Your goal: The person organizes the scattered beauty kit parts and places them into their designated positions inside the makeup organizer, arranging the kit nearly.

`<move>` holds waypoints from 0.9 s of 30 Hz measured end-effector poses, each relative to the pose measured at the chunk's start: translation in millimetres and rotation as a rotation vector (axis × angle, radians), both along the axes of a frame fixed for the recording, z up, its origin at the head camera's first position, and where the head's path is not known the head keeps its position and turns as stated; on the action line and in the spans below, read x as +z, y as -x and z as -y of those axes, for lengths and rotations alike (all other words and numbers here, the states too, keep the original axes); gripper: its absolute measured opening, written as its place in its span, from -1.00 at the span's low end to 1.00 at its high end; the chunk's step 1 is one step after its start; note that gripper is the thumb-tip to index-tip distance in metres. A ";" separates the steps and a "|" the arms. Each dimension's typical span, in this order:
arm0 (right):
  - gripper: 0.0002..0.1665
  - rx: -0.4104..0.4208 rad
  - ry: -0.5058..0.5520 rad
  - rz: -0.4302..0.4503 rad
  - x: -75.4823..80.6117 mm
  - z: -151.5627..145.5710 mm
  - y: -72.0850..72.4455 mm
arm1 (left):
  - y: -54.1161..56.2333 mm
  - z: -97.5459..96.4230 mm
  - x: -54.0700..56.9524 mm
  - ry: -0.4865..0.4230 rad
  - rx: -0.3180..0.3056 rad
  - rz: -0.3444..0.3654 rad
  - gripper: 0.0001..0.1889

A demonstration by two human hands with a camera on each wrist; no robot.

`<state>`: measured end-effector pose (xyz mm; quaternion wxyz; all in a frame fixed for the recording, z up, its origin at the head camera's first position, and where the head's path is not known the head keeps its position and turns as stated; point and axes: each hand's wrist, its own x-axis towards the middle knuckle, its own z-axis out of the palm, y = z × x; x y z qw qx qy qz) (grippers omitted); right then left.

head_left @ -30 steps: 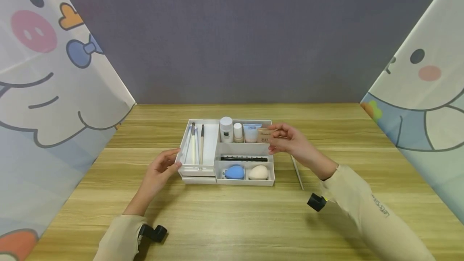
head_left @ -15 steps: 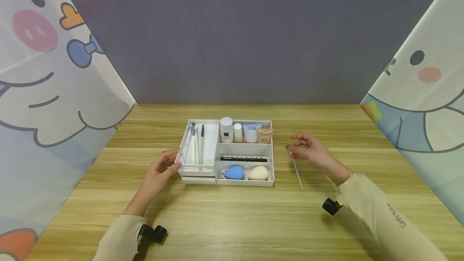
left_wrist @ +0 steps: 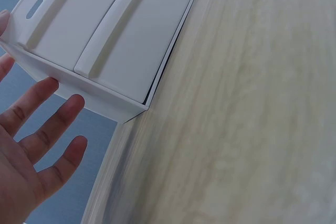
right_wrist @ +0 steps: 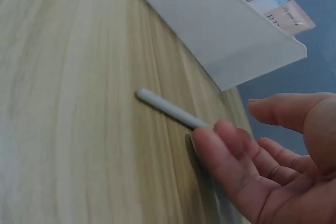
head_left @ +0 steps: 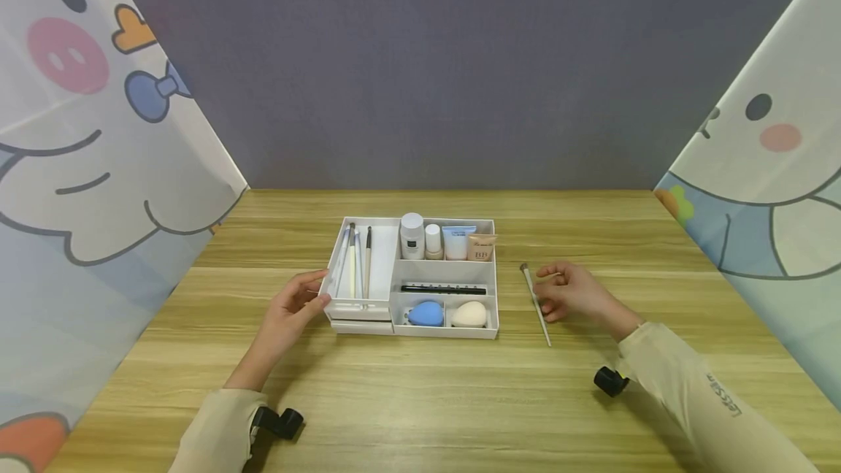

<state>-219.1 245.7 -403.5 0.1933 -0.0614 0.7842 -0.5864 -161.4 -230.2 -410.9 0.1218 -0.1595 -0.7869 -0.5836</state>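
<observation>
A white organizer box [head_left: 493, 298] stands on the table, with my left hand [head_left: 289, 312] at its left front corner. There the thumb touches the front, and the fingers are spread along the left side. A makeup brush [head_left: 535, 300] lies on the table to the right of the box, its dark head away from me. Right beside it is my right hand [head_left: 574, 294], thumb apart from the fingers and nothing between them. In the right wrist view the fingers overlap part of the brush handle [right_wrist: 165, 107]; whether they touch it I cannot tell.
Several brushes [head_left: 352, 261] lie in the left compartment. Bottles [head_left: 412, 236], a blue tube [head_left: 458, 243] and a BB tube [head_left: 482, 247] stand at the back right. Below are a black pen [head_left: 443, 289], a blue sponge [head_left: 427, 314] and a cream sponge [head_left: 469, 314]. A grey wall [head_left: 447, 71] rises behind.
My right hand has moved away from the BB tube, rightward and toward me, to the brush on the table. The BB tube now stands free in the box. My left hand stays put.
</observation>
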 end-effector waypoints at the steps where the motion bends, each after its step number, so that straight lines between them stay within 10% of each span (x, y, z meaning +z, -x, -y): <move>1: -0.41 0.006 -0.009 0.015 -1.2 -0.9 -0.1 | -0.1 -0.1 0.0 0.001 -0.002 0.000 -0.64; 27: -0.60 0.120 -0.492 0.028 18.3 23.6 4.6 | 2.0 0.4 -1.6 -0.010 -0.012 -0.013 -0.63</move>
